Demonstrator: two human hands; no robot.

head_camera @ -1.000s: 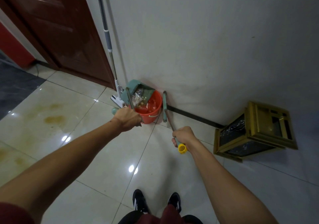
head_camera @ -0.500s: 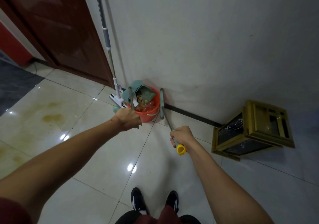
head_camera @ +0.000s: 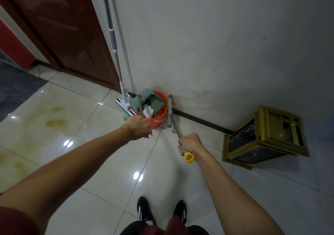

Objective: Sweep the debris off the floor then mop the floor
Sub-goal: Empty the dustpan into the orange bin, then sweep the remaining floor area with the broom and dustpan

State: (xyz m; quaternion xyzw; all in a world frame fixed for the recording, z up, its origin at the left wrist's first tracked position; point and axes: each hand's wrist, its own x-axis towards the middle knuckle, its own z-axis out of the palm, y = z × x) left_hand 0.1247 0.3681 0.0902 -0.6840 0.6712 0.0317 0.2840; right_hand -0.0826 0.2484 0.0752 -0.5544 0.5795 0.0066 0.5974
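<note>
Left hand (head_camera: 138,128), at the middle of the frame, is closed around the handle of the dustpan (head_camera: 149,101). It holds the pan tipped over the red bucket (head_camera: 159,120), so that the debris (head_camera: 148,110) can slide down into it; a white crumpled piece and some dark bits lie at the mouth of the pan, just above the bucket. I judge that the emptying is nearly finished, because the pan looks almost bare.

Right hand (head_camera: 188,142), a little lower and to the right, grips the broom (head_camera: 170,111) near the yellow end of its handle. The broom head rests low against the wall (head_camera: 216,44), just beside the bucket on its right. It seems kept there only to be out of the way while the pan is emptied.

The mop (head_camera: 115,57) leans on the wall at the upper left of the bucket, with its white head on the floor (head_camera: 90,153). It is untouched, so the mopping is not yet begun. Yellowish stains show on the tiles at the left of the frame, and these are probably work for the mop.

A gold-framed box (head_camera: 265,135) lies tilted by the wall at the right.
</note>
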